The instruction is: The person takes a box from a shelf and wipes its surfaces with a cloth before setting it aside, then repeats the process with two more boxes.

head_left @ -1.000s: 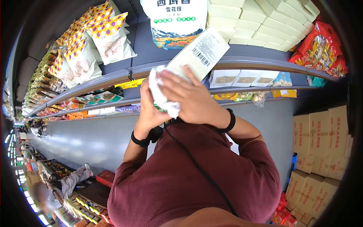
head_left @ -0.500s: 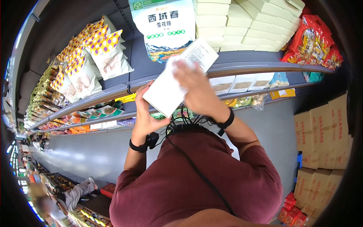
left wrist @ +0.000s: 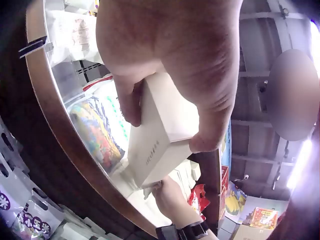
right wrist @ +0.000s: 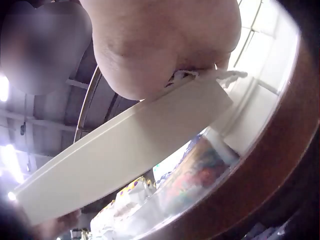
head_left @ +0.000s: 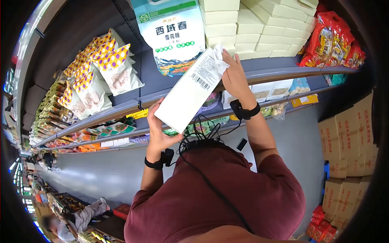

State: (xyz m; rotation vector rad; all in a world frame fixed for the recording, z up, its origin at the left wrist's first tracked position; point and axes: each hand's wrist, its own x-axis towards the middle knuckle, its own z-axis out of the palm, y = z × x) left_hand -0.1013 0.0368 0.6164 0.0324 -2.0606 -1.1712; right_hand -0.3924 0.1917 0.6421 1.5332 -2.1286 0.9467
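Observation:
A long white box (head_left: 184,99) with a printed barcode label is held tilted above the shelf edge. My left hand (head_left: 157,135) grips its lower end, thumb on one side and fingers on the other; the left wrist view has this hand (left wrist: 170,55) around the box (left wrist: 160,132). At the upper end my right hand (head_left: 236,79) holds a crumpled white cloth (head_left: 220,60) against the box's corner and edge. In the right wrist view the cloth (right wrist: 227,76) pokes out under the right hand (right wrist: 165,45), whose fingertips are mostly hidden.
Behind the box, a large flour bag (head_left: 174,40) stands on the shelf. Stacked pale boxes (head_left: 259,30) and a red snack bag (head_left: 330,40) are to its right, polka-dot bags (head_left: 115,67) to its left. Cartons (head_left: 346,137) stand at the far right; a person sits at lower left.
My right hand has moved with the cloth from the box's middle to its upper right end, uncovering the label. My left hand keeps its hold at the lower end. The head view has shifted slightly.

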